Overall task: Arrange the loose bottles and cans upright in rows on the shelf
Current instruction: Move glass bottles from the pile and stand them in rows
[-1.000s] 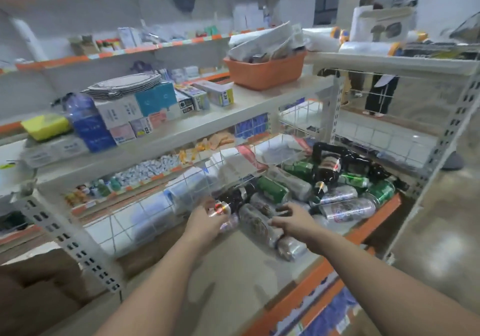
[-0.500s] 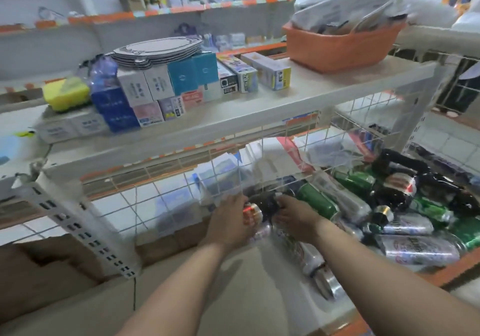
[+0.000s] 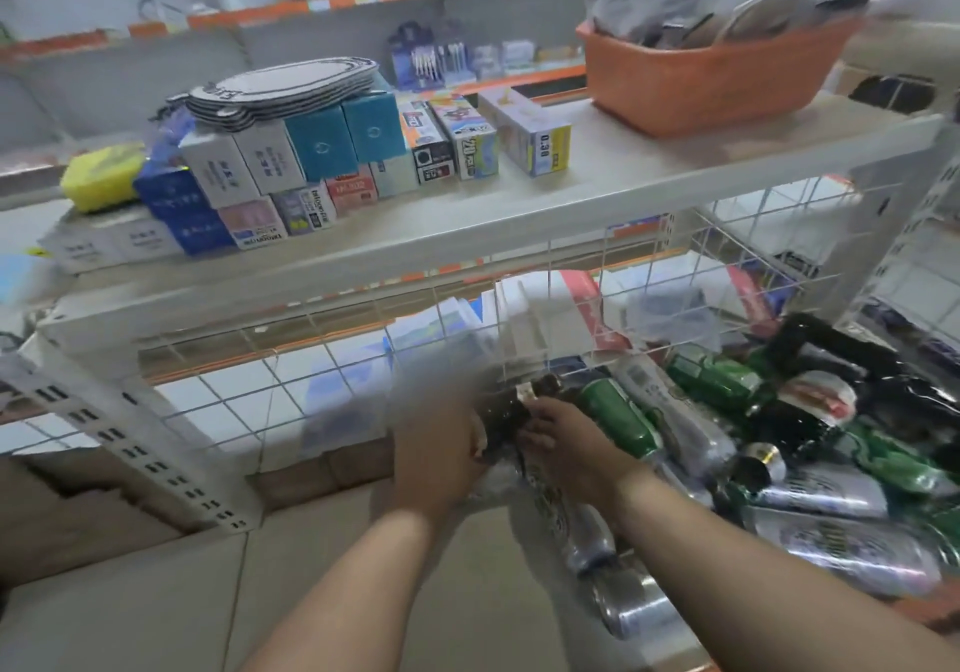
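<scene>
View from above the lower shelf (image 3: 322, 588), with the dark bottle (image 3: 506, 414) as reference point. My left hand (image 3: 436, 456) grips the dark bottle from its left side, back of the hand toward the camera and blurred; my right hand (image 3: 569, 450) holds it from the right, fingers curled onto the glass. The bottle sits between the two hands, close in front of the white wire-grid panel (image 3: 311, 391) that backs the shelf; whether its base touches the shelf cannot be told. Just right of the bottle lie a green can (image 3: 621, 419) and, beside that, a silver can (image 3: 675, 414), both on their sides. Below the bottle, under my right wrist, a printed silver can (image 3: 576, 526) lies flat, with another silver can (image 3: 636, 606) nearer the shelf's front edge. Farther right of the bottle is a loose heap of cans and bottles (image 3: 831, 443), green, silver and black, none upright. Above the bottle, the upper shelf (image 3: 623, 172) carries small cartons (image 3: 322, 152), a stack of oval trays (image 3: 285, 89), a yellow sponge (image 3: 101, 175) and an orange basket (image 3: 711, 81).
</scene>
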`<state>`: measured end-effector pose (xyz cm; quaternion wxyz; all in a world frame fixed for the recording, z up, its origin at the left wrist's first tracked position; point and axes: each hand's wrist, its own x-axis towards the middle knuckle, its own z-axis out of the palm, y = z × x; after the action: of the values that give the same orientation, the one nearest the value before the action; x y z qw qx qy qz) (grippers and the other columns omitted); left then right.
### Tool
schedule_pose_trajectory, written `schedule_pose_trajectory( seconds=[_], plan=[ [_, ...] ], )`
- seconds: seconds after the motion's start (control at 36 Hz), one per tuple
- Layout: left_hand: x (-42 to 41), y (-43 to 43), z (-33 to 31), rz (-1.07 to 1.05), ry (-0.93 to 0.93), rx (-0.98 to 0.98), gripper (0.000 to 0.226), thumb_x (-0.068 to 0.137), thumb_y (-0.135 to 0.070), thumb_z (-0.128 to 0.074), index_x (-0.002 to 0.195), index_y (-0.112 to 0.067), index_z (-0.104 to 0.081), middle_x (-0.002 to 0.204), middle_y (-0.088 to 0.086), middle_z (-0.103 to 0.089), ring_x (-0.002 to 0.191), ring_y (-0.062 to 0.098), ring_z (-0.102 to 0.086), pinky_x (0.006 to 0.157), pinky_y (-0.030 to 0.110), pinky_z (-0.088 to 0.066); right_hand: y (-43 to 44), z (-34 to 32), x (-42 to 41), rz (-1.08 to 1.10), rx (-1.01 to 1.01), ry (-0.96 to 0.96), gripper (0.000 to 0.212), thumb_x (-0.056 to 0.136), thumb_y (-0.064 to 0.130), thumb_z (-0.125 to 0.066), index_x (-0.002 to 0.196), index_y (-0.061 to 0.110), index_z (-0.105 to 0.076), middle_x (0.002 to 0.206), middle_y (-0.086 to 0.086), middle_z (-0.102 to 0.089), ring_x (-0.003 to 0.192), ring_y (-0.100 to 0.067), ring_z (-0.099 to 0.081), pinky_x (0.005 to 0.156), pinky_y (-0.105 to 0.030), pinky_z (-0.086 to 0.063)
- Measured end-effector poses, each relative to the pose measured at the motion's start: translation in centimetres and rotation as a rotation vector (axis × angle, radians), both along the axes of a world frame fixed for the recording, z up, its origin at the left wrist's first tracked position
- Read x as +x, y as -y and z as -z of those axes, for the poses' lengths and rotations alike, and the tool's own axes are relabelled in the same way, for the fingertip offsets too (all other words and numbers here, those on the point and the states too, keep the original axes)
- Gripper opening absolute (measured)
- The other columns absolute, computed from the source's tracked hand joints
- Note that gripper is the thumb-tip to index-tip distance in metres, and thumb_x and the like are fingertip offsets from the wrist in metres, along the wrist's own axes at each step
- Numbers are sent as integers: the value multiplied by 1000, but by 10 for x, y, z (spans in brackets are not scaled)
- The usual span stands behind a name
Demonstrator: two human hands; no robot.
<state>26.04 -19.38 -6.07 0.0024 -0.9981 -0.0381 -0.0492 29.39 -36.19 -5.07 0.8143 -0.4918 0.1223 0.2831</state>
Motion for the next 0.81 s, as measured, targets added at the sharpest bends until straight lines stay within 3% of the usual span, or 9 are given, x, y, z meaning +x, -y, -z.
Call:
schedule_pose_trajectory(
  seconds=[0.11, 0.19, 0.28, 0.36, 0.39, 0.42, 0.53, 0.69, 0.81],
  plan=[
    [-1, -5, -2, 24, 37, -68, 81, 65, -68, -74, 128, -26, -44, 114, 2, -61, 100, 28, -64, 80, 40, -53, 5, 2, -2, -88, 19, 137, 19, 90, 3, -50, 74, 6, -60, 54, -1, -45, 43, -7, -44, 62, -19, -25],
    [-3, -9, -12, 16, 22, -204, 75, 64, -61, -76, 123, -28, -42, 109, -2, -62, 96, 24, -66, 76, 36, -54, 8, 2, 4, -246, 59, 296, 9, 93, 4, -62, 90, -5, -60, 77, -25, -49, 74, -26, -52, 76, -28, -43],
    [-9, -11, -22, -30, 16, -416, 63, 59, -50, -80, 107, -31, -44, 95, -11, -60, 86, 17, -64, 69, 34, -53, 17, -15, 7, -285, 65, 239, 60, 73, 41, -86, 112, 5, -58, 92, -11, -41, 78, -25, -43, 79, -25, -52],
    [-13, -9, -27, -46, 11, -594, 66, 57, -51, -82, 107, -33, -43, 92, -11, -59, 82, 12, -62, 71, 36, -56, 31, -41, 6, -251, -25, 247, 53, 90, 32, -74, 117, -9, -54, 96, -42, -44, 98, -57, -51, 107, -42, -52],
    [-13, -6, -30, -35, 1, -661, 67, 56, -50, -82, 109, -34, -43, 94, -11, -60, 83, 11, -63, 72, 35, -56, 39, -46, 7, -186, -64, 209, 48, 99, 21, -63, 124, -18, -50, 115, -54, -44, 117, -65, -47, 118, -49, -40],
    [-13, -3, -32, -21, -10, -731, 67, 57, -47, -84, 109, -35, -44, 96, -12, -62, 84, 7, -64, 73, 33, -56, 47, -49, 9, -101, -94, 163, 42, 103, 10, -53, 134, -18, -47, 133, -48, -47, 132, -58, -45, 123, -51, -31],
    [-10, 25, -40, 52, -12, -939, 64, 59, -29, -90, 111, -35, -53, 104, -16, -68, 91, -16, -61, 75, 15, -48, 86, -62, 5, 39, -181, 224, 31, 96, 1, -60, 127, 2, -60, 123, -23, -70, 113, -32, -71, 104, -41, -55],
    [8, 92, -50, 118, -21, -1176, 64, 62, -17, -93, 112, -31, -54, 107, -11, -70, 93, -2, -67, 78, 21, -50, 184, -75, -12, 333, -570, 400, 24, 86, -3, -68, 101, 13, -77, 110, -18, -77, 95, -27, -74, 97, -45, -58],
    [15, 136, -62, 178, -27, -1251, 62, 67, -21, -93, 112, -33, -53, 101, -15, -68, 91, -2, -63, 71, 19, -47, 248, -80, -31, 301, -917, 501, 33, 88, 7, -76, 115, 25, -74, 110, 8, -74, 105, -15, -69, 87, -22, -51]
  ],
)
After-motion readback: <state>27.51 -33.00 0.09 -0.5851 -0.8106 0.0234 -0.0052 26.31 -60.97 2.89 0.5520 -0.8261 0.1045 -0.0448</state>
